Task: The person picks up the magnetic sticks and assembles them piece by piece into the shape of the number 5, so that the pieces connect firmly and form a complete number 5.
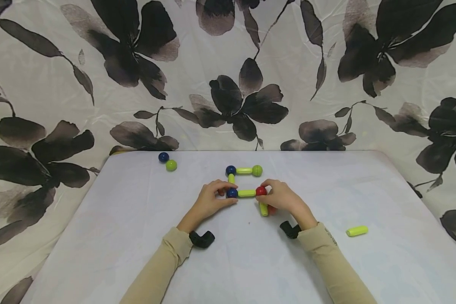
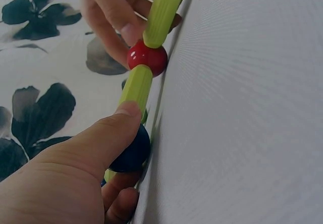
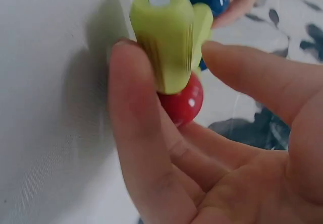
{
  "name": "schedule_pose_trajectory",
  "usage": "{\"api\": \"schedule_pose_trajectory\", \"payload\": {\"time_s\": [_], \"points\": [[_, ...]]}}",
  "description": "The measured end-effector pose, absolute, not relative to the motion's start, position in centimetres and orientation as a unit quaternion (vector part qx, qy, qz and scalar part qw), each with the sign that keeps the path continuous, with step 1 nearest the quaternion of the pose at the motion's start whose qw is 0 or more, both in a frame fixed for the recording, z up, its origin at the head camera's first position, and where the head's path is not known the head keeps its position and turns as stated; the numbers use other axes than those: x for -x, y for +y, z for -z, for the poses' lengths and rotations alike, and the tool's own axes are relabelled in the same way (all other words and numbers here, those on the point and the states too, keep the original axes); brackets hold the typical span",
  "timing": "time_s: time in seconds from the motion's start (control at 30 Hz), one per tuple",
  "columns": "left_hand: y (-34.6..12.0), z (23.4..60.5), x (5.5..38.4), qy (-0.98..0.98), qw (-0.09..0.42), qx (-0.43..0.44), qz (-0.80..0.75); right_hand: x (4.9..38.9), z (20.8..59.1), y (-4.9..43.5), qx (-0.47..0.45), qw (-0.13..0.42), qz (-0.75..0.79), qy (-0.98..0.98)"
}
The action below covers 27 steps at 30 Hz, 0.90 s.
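Observation:
A chain of magnetic balls and yellow-green rods lies on the table between my hands. My left hand [image 1: 210, 199] grips the near blue ball [image 1: 232, 193]; in the left wrist view its thumb presses the end of the rod [image 2: 136, 88]. From that ball, a yellow-green rod [image 1: 247, 193] runs to the red ball [image 1: 261, 191]. My right hand [image 1: 283, 197] holds the red ball, fingers curled about it. Another rod [image 3: 166, 42] sticks out of the red ball toward me, its far end free. The chain continues to a far blue ball [image 1: 231, 170] and a green ball [image 1: 257, 170].
A loose blue ball [image 1: 164, 157] and green ball [image 1: 171, 165] sit together near the far left edge. One loose yellow-green rod [image 1: 357, 231] lies right of my right forearm. Floral cloth [image 1: 228, 105] hangs behind the white table [image 1: 118, 219].

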<state>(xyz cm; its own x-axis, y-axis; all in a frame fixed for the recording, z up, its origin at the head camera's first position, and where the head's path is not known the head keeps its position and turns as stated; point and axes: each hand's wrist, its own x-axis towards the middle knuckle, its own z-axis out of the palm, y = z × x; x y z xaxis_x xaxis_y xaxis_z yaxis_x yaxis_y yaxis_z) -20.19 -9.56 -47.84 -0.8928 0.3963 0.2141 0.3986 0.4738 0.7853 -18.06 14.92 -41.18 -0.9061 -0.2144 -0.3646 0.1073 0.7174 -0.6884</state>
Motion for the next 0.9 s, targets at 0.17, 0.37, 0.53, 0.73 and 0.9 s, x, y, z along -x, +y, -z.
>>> {"api": "schedule_pose_trajectory", "payload": {"time_s": [0.17, 0.37, 0.53, 0.73, 0.9], "points": [[-9.6, 47.9, 20.1, -0.856, 0.004, 0.237, 0.459, 19.1, 41.7, 15.7, 0.024, 0.239, 0.445, 0.863], [-9.7, 47.9, 20.1, -0.858, 0.011, 0.241, 0.454, 19.9, 42.5, 16.6, 0.013, 0.265, 0.514, 0.816], [-9.6, 47.6, 20.3, -0.854, 0.019, 0.251, 0.455, 19.8, 42.9, 17.2, 0.021, 0.265, 0.540, 0.799], [-9.6, 47.7, 20.2, -0.861, 0.000, 0.234, 0.451, 19.8, 43.8, 17.9, 0.042, 0.270, 0.570, 0.775], [-9.6, 47.7, 20.1, -0.860, 0.001, 0.235, 0.453, 19.7, 44.3, 18.2, 0.043, 0.267, 0.581, 0.768]]}}
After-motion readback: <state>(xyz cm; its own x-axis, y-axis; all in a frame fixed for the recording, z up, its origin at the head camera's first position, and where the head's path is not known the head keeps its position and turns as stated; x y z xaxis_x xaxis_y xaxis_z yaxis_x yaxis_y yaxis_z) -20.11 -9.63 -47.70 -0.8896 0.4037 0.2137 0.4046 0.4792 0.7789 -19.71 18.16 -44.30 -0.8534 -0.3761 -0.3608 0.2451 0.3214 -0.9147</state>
